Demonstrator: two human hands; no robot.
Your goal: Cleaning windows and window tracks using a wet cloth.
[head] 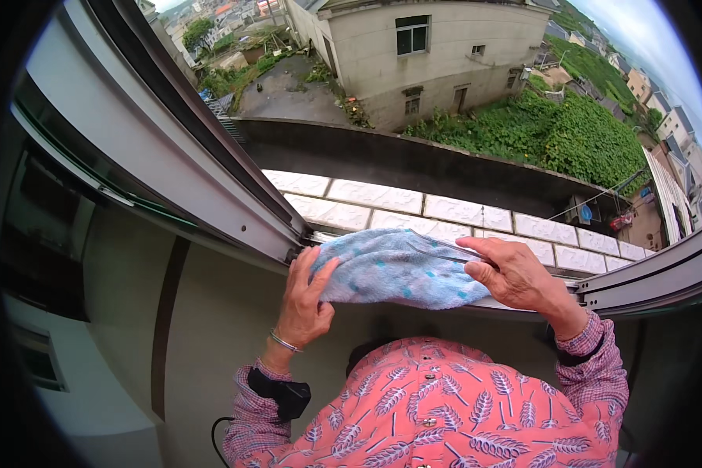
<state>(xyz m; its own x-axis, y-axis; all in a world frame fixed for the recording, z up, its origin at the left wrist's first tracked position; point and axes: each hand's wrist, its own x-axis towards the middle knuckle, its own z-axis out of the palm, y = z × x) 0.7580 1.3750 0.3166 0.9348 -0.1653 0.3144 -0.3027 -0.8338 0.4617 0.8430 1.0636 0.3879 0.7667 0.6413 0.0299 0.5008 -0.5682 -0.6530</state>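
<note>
A light blue terry cloth [392, 272] with small teal squares lies bunched along the sill of an open window. My right hand [518, 278] grips metal tongs or large tweezers [444, 241] near the cloth's right end. Their two thin prongs point left, apart from each other, over the top of the cloth. At the other end, my left hand [307, 298] has its fingers on the cloth's left edge, beside the window frame. Whether those fingers pinch the fabric or only press on it is not clear. The cloth hides most of the sill track [520, 304].
A sliding window frame [152, 111] rises at left, and another frame section [637, 286] runs off to the right. White brick-pattern tiles [374, 196] lie outside, below the sill. Beyond are a dark wall [386, 152], a house [362, 58] and green plants [579, 134].
</note>
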